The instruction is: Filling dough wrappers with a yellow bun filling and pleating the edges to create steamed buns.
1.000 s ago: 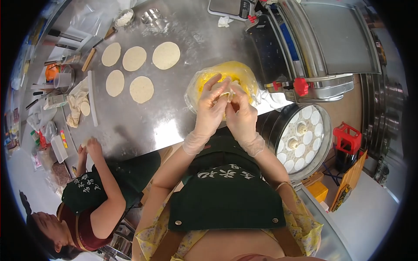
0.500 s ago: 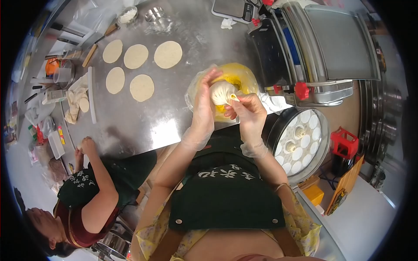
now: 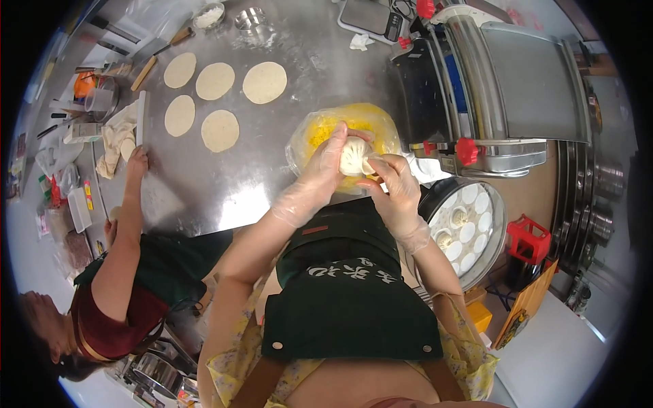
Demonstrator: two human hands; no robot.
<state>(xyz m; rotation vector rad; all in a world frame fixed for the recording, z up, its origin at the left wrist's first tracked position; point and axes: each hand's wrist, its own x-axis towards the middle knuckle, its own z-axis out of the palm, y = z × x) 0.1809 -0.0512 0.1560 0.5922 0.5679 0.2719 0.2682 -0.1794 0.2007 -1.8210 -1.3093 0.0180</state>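
Cupping the bun point(image 3: 353, 156), the left hand point(image 3: 325, 168) bears it above the yellow filling point(image 3: 317, 134); the right hand point(image 3: 398, 192) holds its gathered tip at the right, fingers drawn narrow; sealing it well probably calls for small, even pinches, a light cupping palm so the pleats are not flattened, and an edge free of filling.

White characters point(image 3: 347, 273) cross the dark green apron point(image 3: 350, 319); the small label point(image 3: 447, 164) on the machine point(image 3: 534, 85) is unreadable from here
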